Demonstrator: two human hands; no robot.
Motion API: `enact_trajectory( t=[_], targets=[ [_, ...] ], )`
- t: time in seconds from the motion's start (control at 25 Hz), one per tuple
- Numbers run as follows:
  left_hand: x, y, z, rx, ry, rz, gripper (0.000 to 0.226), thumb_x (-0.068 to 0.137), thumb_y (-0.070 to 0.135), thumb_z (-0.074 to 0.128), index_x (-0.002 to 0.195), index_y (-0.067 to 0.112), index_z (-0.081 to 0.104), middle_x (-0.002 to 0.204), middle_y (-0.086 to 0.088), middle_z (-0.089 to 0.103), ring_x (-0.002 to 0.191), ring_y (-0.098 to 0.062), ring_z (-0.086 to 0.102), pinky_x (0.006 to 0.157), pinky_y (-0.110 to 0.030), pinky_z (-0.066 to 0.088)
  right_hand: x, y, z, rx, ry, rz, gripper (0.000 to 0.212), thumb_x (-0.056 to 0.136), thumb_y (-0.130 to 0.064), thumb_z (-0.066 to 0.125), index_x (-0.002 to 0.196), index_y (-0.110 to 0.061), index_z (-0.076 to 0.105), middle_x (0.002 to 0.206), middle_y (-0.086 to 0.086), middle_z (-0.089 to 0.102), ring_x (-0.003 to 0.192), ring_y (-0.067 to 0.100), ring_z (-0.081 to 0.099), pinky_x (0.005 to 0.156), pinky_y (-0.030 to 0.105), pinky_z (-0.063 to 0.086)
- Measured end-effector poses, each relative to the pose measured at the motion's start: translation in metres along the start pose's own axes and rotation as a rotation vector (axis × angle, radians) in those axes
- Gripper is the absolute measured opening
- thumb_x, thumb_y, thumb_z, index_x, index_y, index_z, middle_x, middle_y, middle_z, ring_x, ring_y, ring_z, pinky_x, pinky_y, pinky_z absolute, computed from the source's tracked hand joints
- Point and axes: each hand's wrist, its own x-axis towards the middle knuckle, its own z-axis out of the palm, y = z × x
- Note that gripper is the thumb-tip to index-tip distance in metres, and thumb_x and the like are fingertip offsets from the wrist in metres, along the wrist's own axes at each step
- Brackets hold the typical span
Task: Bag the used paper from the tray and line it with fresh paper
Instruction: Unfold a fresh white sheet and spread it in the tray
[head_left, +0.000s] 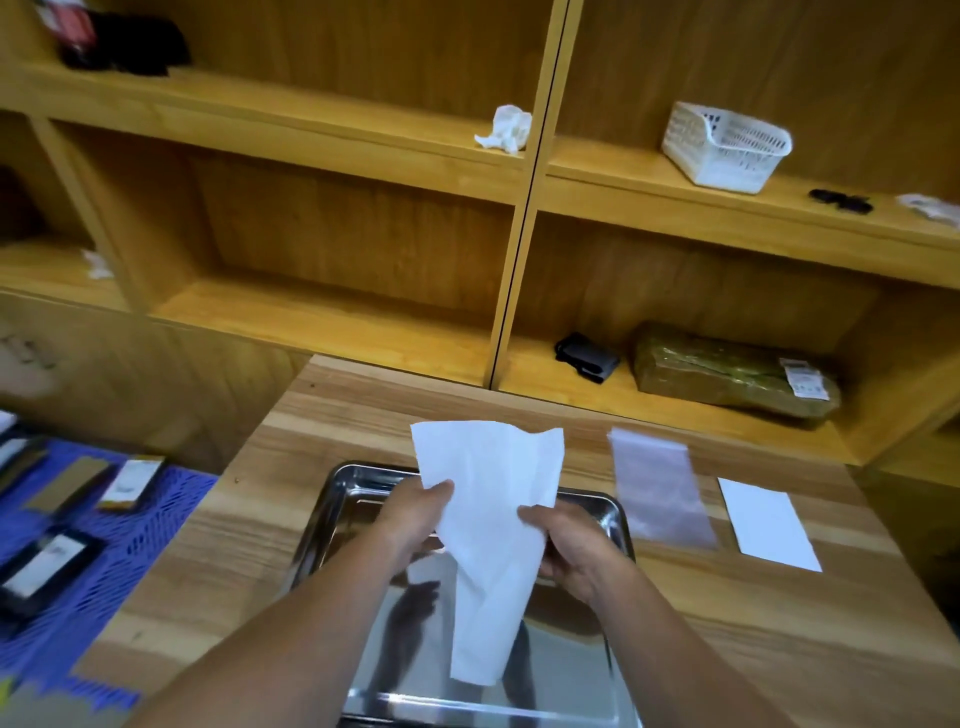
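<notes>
Wooden tabletop (727, 623) carries the steel tray (332, 499) directly beneath my grip. My left hand (415, 519) and right hand (566, 551) both pinch the used paper (488, 519), lifted above the tray. Right of my hands lie a plastic bag (660, 493) and fresh paper (769, 525); shelves (363, 322) stand beyond.

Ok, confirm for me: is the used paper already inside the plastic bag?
No: both hands hold the used paper above the tray, while the plastic bag lies flat beside it.

both hands (415, 525) gather white paper (488, 525) over, seemingly, bare tray (332, 499).
</notes>
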Motion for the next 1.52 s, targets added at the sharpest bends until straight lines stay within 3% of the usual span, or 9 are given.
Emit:
enact_trajectory(
  t=[0.12,0.28,0.48,0.64,0.84,1.0,1.08,1.24,1.52],
  targets=[
    [0.006,-0.02,-0.011,0.06,0.067,-0.044,0.029,0.104,0.021,0.046,0.121,0.011,0.067,0.119,-0.014,0.073,0.104,-0.033,0.071,0.088,-0.051,0.061,0.007,0.011,0.008,-0.087,0.024,0.023,0.023,0.089,-0.008,0.067,0.11,-0.013,0.072,0.098,0.005,0.081,0.091,0.024,0.077,0.08,0.043,0.064],
    [0.012,-0.036,-0.025,0.116,0.115,-0.046,0.031,0.104,0.021,0.044,0.123,0.009,0.065,0.119,-0.015,0.071,0.104,-0.034,0.07,0.08,-0.053,0.064,0.019,0.025,0.02,-0.117,0.023,0.051,0.017,0.09,-0.007,0.064,0.103,-0.014,0.072,0.089,0.002,0.081,0.077,0.018,0.078,0.06,0.031,0.061],
    [0.014,-0.049,-0.032,0.141,0.081,-0.113,0.024,0.09,0.019,0.076,0.092,0.007,0.056,0.092,-0.019,0.07,0.067,-0.026,0.067,0.081,-0.05,0.062,0.026,0.036,0.034,-0.058,-0.015,0.081,0.024,0.091,-0.001,0.057,0.107,-0.013,0.071,0.093,0.003,0.081,0.081,0.019,0.078,0.062,0.033,0.062],
    [0.014,-0.062,-0.042,0.256,0.006,-0.144,0.028,0.082,-0.004,0.074,0.108,0.001,0.066,0.111,-0.019,0.075,0.095,-0.033,0.073,0.083,-0.045,0.062,0.028,0.043,0.043,0.03,-0.052,0.099,0.029,0.09,0.005,0.053,0.111,-0.006,0.069,0.103,0.012,0.079,0.095,0.03,0.076,0.078,0.045,0.063],
    [0.016,-0.065,-0.068,0.507,0.143,-0.085,0.032,0.08,0.003,0.07,0.111,0.001,0.061,0.105,-0.013,0.069,0.101,-0.034,0.069,0.073,-0.035,0.052,0.027,0.044,0.044,-0.11,0.052,0.085,0.025,0.088,0.003,0.056,0.102,-0.012,0.07,0.082,0.004,0.08,0.075,0.021,0.077,0.056,0.032,0.06],
    [0.015,-0.074,-0.082,0.731,0.213,-0.03,0.031,0.085,0.01,0.067,0.113,0.008,0.056,0.092,-0.004,0.062,0.082,-0.022,0.06,0.057,-0.027,0.041,0.031,0.049,0.049,-0.253,0.154,0.043,0.021,0.086,0.002,0.06,0.097,-0.011,0.072,0.086,0.005,0.076,0.071,0.021,0.07,0.05,0.024,0.051],
    [0.017,-0.08,-0.086,0.742,0.244,-0.004,0.026,0.086,0.008,0.066,0.107,0.011,0.051,0.101,-0.007,0.064,0.086,-0.024,0.059,0.067,-0.029,0.043,0.034,0.054,0.054,-0.296,0.174,0.015,0.016,0.086,0.001,0.065,0.092,-0.012,0.072,0.092,0.006,0.076,0.074,0.02,0.071,0.052,0.026,0.054],
    [0.022,-0.093,-0.092,0.787,0.282,0.021,0.045,0.088,0.001,0.057,0.13,0.009,0.044,0.11,-0.012,0.065,0.105,-0.033,0.065,0.084,-0.039,0.054,0.043,0.067,0.066,-0.411,0.198,-0.042,0.011,0.082,-0.006,0.074,0.092,-0.009,0.07,0.098,0.009,0.077,0.09,0.027,0.073,0.087,0.046,0.06],
    [0.028,-0.098,-0.1,1.311,0.2,0.152,0.037,0.087,0.008,0.054,0.124,0.01,0.06,0.13,-0.014,0.051,0.119,-0.031,0.055,0.099,-0.035,0.049,0.047,0.075,0.089,-0.424,0.051,0.011,0.024,0.084,-0.026,0.079,0.103,-0.016,0.068,0.094,0.005,0.076,0.075,0.015,0.072,0.06,0.028,0.062]
  ],
)
